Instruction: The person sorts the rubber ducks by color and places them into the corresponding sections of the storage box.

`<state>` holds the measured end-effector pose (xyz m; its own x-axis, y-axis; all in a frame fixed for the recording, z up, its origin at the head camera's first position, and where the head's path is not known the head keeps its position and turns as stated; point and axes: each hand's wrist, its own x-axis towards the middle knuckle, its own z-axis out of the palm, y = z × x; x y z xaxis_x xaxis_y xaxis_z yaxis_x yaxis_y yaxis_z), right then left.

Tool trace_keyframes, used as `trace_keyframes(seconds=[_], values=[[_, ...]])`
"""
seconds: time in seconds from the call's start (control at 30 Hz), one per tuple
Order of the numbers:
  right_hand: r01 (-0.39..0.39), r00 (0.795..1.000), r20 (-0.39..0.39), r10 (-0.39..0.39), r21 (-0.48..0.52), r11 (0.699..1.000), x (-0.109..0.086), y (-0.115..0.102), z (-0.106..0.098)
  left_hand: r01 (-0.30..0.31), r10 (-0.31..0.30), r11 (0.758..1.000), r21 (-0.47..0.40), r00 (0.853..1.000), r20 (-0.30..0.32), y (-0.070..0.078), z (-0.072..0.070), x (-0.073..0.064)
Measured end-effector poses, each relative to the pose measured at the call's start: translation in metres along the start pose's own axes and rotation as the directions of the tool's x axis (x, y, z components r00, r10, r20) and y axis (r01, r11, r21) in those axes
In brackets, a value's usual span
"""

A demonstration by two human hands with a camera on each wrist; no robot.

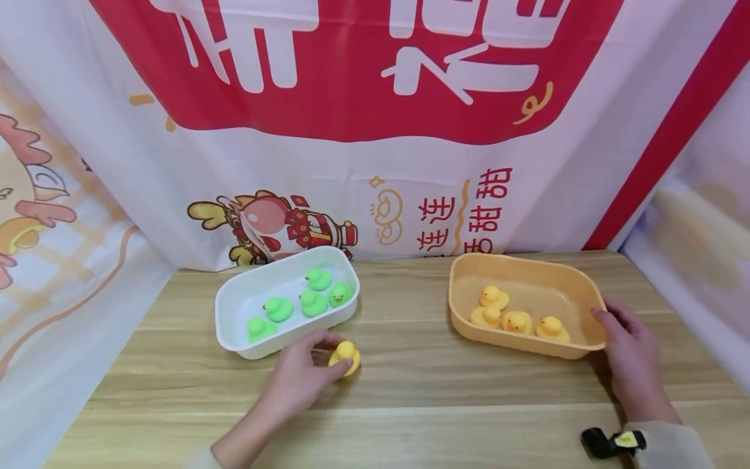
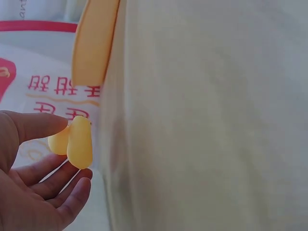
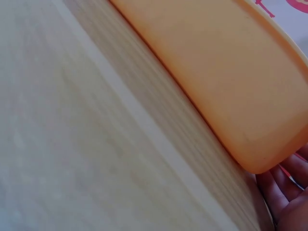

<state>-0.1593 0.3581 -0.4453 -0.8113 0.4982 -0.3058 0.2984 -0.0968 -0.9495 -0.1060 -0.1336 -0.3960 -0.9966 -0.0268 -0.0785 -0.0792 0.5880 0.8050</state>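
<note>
My left hand pinches a yellow toy duck between thumb and fingers, just in front of the white bin. In the left wrist view this duck shows above the other, loosely bent fingers. At the right, my right hand holds the end of an orange bin, thumb over its rim. The right wrist view shows fingers against the bin's outer end wall. Inside the orange bin, several yellow ducks sit along the near side.
A white bin with several green toy ducks stands at an angle on the left of the wooden table. Behind the bins hangs a printed red and white cloth. A black strap is at my right wrist.
</note>
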Motion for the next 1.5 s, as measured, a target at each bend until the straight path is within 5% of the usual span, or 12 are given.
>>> trace_keyframes(seconds=[0.17, 0.3, 0.4, 0.67, 0.9, 1.07, 1.23, 1.5], values=[[0.027, 0.998, -0.055, -0.028, -0.016, 1.0, 0.0, -0.003, 0.006, -0.163, 0.165, 0.985, -0.046, 0.986, 0.031, 0.03, 0.01, 0.008], [0.045, 0.993, -0.106, -0.051, -0.064, 0.997, -0.001, -0.004, 0.013, -0.321, 0.324, 0.946, -0.049, 0.944, 0.06, 0.061, 0.02, 0.015], [0.061, 0.991, -0.114, -0.073, -0.101, 0.993, -0.002, -0.006, 0.017, -0.385, 0.39, 0.92, -0.066, 0.917, 0.083, 0.087, 0.029, 0.024], [0.122, 0.984, -0.105, -0.146, -0.208, 0.971, -0.003, -0.006, 0.029, -0.339, 0.361, 0.927, -0.159, 0.921, 0.147, 0.14, 0.059, 0.056], [0.076, 0.99, -0.109, -0.091, -0.137, 0.988, 0.0, -0.006, 0.021, -0.28, 0.316, 0.936, -0.212, 0.935, 0.161, 0.177, 0.103, 0.08], [0.058, 0.991, -0.114, -0.074, -0.134, 0.989, 0.001, -0.008, 0.013, -0.24, 0.26, 0.962, -0.131, 0.952, 0.161, 0.203, 0.14, 0.087], [0.05, 0.991, -0.117, -0.068, -0.152, 0.987, 0.0, -0.009, 0.011, -0.25, 0.246, 0.968, -0.001, 0.951, 0.185, 0.222, 0.172, 0.089], [0.045, 0.989, -0.132, -0.066, -0.162, 0.986, -0.006, -0.006, 0.011, -0.228, 0.183, 0.961, 0.159, 0.95, 0.254, 0.223, 0.215, 0.102]])
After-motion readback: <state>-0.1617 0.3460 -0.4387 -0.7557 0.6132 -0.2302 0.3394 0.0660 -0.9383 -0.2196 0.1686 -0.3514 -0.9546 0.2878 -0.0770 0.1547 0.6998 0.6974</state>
